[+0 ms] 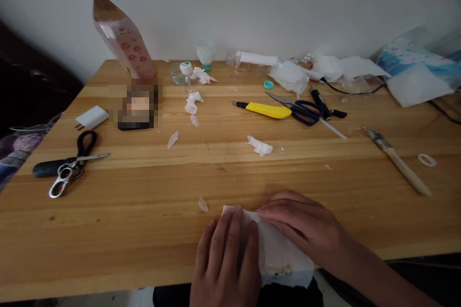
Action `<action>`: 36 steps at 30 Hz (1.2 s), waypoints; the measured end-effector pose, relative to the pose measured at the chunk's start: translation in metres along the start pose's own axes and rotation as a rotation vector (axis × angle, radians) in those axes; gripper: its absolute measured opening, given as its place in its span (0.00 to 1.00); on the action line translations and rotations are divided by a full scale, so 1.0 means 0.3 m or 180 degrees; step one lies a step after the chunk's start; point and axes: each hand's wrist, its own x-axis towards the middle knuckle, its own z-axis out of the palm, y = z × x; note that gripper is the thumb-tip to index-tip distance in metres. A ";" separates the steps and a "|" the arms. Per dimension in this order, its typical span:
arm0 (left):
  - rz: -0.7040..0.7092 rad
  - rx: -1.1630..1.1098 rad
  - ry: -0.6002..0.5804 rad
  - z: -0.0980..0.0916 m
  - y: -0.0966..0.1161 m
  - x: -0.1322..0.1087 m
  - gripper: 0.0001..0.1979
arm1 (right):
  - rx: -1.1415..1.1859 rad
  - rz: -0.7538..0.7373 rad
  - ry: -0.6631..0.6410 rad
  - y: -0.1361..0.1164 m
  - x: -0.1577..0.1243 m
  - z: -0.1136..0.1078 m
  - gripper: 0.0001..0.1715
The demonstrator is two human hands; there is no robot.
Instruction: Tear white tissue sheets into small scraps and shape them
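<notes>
A thin white tissue (pixel 284 252) lies at the table's front edge, with brownish specks near its lower end, which hangs past the edge. My left hand (pixel 226 259) rests flat on its left side, fingers stretched out and slightly apart. At the tissue's upper part, my right hand (pixel 309 225) has its fingertips pressed together on the sheet. The fingertips of both hands are close but not touching. Just beyond my left fingers is a small torn white scrap (pixel 203 204). A larger crumpled scrap (pixel 260 146) sits farther back on the wood.
Across the wooden table (pixel 144 230) lie a yellow utility knife (pixel 268 110), scissors (pixel 306 111), a brush (pixel 398 163), a white ring (pixel 427 160), a charger (pixel 91 117) and small silver scissors (pixel 68 172). Behind stand a tall bottle (pixel 124 38), a phone (pixel 137 105) and crumpled plastic (pixel 291 76).
</notes>
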 end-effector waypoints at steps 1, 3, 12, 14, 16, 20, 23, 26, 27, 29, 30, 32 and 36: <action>-0.0001 -0.0003 0.0003 0.000 0.000 -0.001 0.20 | -0.0025 -0.0007 -0.0011 0.002 -0.001 -0.001 0.10; -0.0006 -0.0013 0.0001 0.000 -0.003 -0.002 0.20 | -0.0061 -0.0003 -0.0014 0.005 -0.003 -0.001 0.10; -0.0021 -0.0080 -0.0009 0.004 -0.006 0.000 0.19 | 0.0080 0.0118 0.0052 0.004 -0.007 0.004 0.11; -0.0029 -0.0080 -0.0006 0.002 -0.007 0.001 0.19 | 0.0078 0.0113 0.0050 0.003 -0.005 0.003 0.11; 0.0072 -0.0060 -0.0028 0.001 -0.009 0.000 0.19 | 0.0083 0.0091 0.0063 0.001 -0.004 0.002 0.11; 0.0095 -0.0069 -0.0044 0.003 -0.011 -0.005 0.20 | 0.0016 0.0056 0.0085 -0.004 -0.002 -0.002 0.12; -0.0023 -0.0150 0.0010 0.007 -0.009 -0.009 0.20 | -0.0038 0.0074 0.0080 -0.003 -0.006 -0.008 0.13; -0.0028 -0.0244 0.0021 0.006 -0.012 -0.011 0.20 | -0.0107 0.0095 0.0122 0.008 -0.016 -0.020 0.13; -0.0017 -0.0265 0.0019 0.005 -0.015 -0.012 0.20 | -0.0141 0.0105 0.0141 0.015 -0.020 -0.025 0.13; 0.0039 -0.0278 0.0026 0.001 -0.019 -0.016 0.21 | -0.0270 0.0122 0.0164 0.036 -0.026 -0.039 0.13; 0.0084 -0.0275 0.0046 0.000 -0.020 -0.018 0.21 | -0.0381 0.0129 0.0173 0.050 -0.028 -0.047 0.14; 0.0181 -0.0234 0.0133 0.003 -0.020 -0.022 0.21 | -0.0676 0.0133 0.0215 0.085 -0.026 -0.068 0.14; 0.0304 -0.0075 0.0490 0.022 -0.019 -0.017 0.22 | -0.1258 0.0036 0.0247 0.161 -0.015 -0.125 0.15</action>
